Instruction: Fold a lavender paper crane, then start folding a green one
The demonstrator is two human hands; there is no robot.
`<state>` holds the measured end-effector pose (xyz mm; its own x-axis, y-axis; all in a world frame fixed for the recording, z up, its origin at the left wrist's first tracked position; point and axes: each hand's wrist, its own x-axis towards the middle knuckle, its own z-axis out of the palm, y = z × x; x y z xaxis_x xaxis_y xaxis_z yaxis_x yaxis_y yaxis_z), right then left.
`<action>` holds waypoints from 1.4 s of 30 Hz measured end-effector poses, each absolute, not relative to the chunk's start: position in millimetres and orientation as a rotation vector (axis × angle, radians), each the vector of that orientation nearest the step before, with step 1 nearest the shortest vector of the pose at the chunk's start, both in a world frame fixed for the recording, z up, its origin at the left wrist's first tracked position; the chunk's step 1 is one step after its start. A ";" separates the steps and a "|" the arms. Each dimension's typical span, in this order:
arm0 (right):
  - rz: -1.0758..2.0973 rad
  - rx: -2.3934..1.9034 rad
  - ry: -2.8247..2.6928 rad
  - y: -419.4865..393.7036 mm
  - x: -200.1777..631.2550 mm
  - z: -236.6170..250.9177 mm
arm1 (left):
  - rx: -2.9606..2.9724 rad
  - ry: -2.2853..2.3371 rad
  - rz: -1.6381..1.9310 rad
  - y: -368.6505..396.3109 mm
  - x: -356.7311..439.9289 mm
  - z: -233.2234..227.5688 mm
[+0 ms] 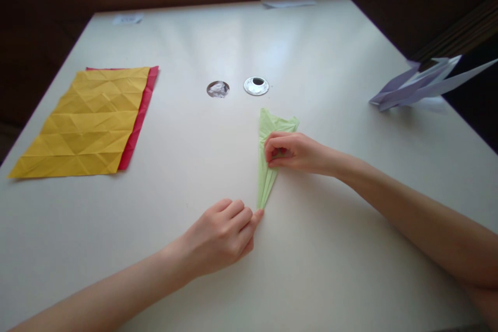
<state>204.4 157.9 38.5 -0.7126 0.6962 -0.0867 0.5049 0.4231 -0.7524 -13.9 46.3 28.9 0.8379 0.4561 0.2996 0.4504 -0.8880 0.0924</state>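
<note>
A light green folded paper (269, 123), narrow at the bottom and wide at the top, lies on the white table with several lengthwise creases. At its pointed lower end, a fingertip of my left hand (223, 231) presses the paper, while the other fingers are curled in. My right hand (298, 153) is closed in a pinch over the paper's middle, thumb and fingertips on its folded right side. Part of the paper is hidden under the right hand's fingers.
Creased yellow (87, 122) and red (140, 122) sheets lie stacked at the left. A lilac folded paper figure (412, 83) rests by the right edge. Two round holes, one stuffed (218, 89) and one metal-rimmed (256, 86), sit mid-table. White paper (288, 2) lies at the far edge.
</note>
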 end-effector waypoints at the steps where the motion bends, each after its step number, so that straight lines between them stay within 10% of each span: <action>1: 1.165 -1.053 -2.439 158.0 204.6 38.8 | 2.996 0.745 0.501 46.3 -14.1 28.9; 42: 0.903 -1.461 -2.736 128.8 187.7 63.1 | 3.036 1.434 0.583 45.1 -38.8 29.9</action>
